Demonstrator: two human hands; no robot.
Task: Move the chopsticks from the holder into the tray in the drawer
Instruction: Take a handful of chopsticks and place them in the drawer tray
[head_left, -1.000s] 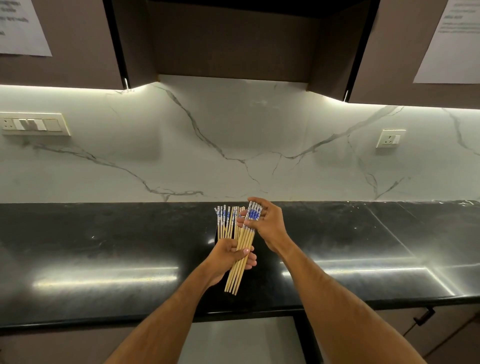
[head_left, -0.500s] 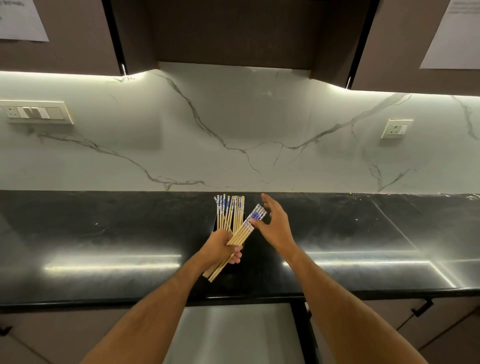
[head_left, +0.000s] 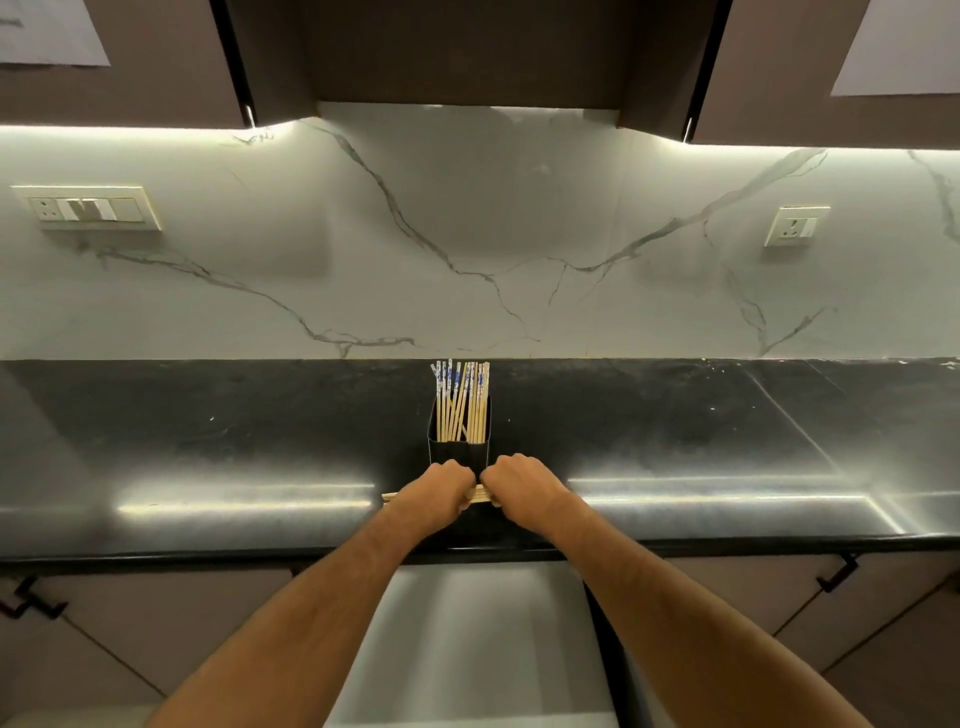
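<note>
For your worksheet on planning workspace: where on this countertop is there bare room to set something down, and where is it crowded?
Bare black countertop stretches left of the black chopstick holder, and again to its right. It is crowded directly before the holder, where the left hand and right hand grip a bundle of chopsticks.

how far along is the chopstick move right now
Done: nothing visibly in the drawer yet; no tray shows there. In hand: the left hand and right hand both grip one bundle of chopsticks held level above the counter. Left: many chopsticks stand in the black holder.
</note>
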